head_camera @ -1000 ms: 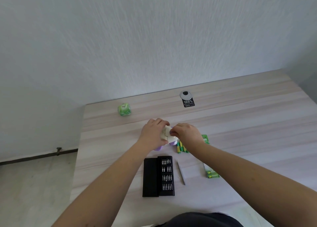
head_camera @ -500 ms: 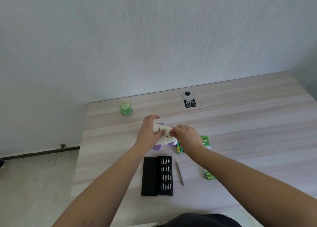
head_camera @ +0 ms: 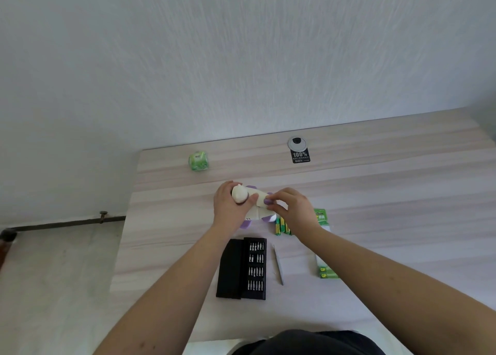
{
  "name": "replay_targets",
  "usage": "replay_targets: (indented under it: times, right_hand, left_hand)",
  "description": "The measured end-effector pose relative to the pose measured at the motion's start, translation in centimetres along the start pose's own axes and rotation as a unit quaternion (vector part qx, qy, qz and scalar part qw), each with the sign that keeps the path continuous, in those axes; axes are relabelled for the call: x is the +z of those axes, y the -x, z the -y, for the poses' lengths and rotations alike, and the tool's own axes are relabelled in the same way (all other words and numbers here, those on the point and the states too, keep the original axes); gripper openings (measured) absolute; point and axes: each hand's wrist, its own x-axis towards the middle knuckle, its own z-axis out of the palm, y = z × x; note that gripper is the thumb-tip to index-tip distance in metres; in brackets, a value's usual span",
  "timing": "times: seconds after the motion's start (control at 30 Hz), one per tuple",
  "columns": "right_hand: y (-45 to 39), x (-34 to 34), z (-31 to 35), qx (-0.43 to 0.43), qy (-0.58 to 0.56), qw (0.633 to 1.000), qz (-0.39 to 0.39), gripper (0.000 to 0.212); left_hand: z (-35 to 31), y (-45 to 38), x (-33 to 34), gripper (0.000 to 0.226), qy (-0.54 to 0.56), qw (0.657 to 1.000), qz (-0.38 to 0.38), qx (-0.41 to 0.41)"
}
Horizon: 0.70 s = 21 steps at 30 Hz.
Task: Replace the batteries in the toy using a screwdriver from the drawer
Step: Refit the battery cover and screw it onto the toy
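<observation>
Hands meet over the toy (head_camera: pixel 259 201), a white and purple thing standing on the counter (head_camera: pixel 375 193) near its middle. Left hand (head_camera: pixel 230 207) wraps its fingers round the toy's white rounded end, thumb across the front. Right hand (head_camera: pixel 291 207) pinches the toy's other side with curled fingers at a purple part. Green-and-yellow batteries (head_camera: pixel 281 225) lie just beside the toy, under the right wrist. A green battery pack (head_camera: pixel 322 216) lies further right, and a second pack (head_camera: pixel 326 271) nearer the person. An open black bit case (head_camera: pixel 243 268) sits between the forearms, with a slim screwdriver (head_camera: pixel 278 264) just right of it. A green cube (head_camera: pixel 198 161) rests near the far left corner.
</observation>
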Motion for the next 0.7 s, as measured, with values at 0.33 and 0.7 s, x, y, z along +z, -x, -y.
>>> replay_targets:
  times: [0.33, 0.7]
  right_hand:
    - [0.3, 0.1, -0.5, 0.07, -0.082, 0.994, 0.032, 0.017]
    - [0.0, 2.7, 2.7, 0.21, -0.286, 0.934, 0.043, 0.025]
  left_hand:
    - [-0.4, 0.2, 0.0, 0.041, 0.012, 1.0, -0.012, -0.004]
    - [-0.9, 0.5, -0.3, 0.042, 0.019, 1.0, 0.001, -0.008]
